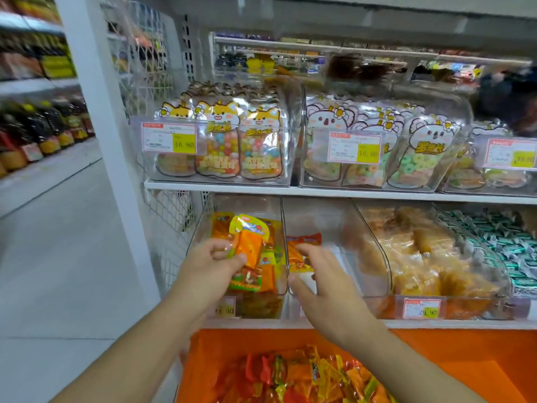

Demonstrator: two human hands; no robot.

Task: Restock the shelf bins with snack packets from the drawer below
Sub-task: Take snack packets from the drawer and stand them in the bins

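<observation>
- the left hand (213,258), at lower centre-left of the frame, pinches a yellow-and-orange snack packet (247,242) between thumb and fingers, holding it over the open top of the leftmost clear bin (277,228) on the lower shelf.
- that packet stands roughly upright, its long axis running up the frame with a slight tilt, top edge away from the hand; it sits directly above the packets already piled in the bin.
- the right hand (325,274) reaches into the neighbouring bin (334,216), just right of the divider; its fingers are spread and loosely curved beside an orange-red packet (302,251) there. whether it actually grips that packet i cannot tell; the hand is blurred.
- the drawer (436,353), orange, lies open at the bottom of the frame beneath both forearms, heaped with more packets (305,379).
- judging by this, the left hand is the nearer one to finishing: its packet only needs to drop straight down into the bin below it.
</observation>
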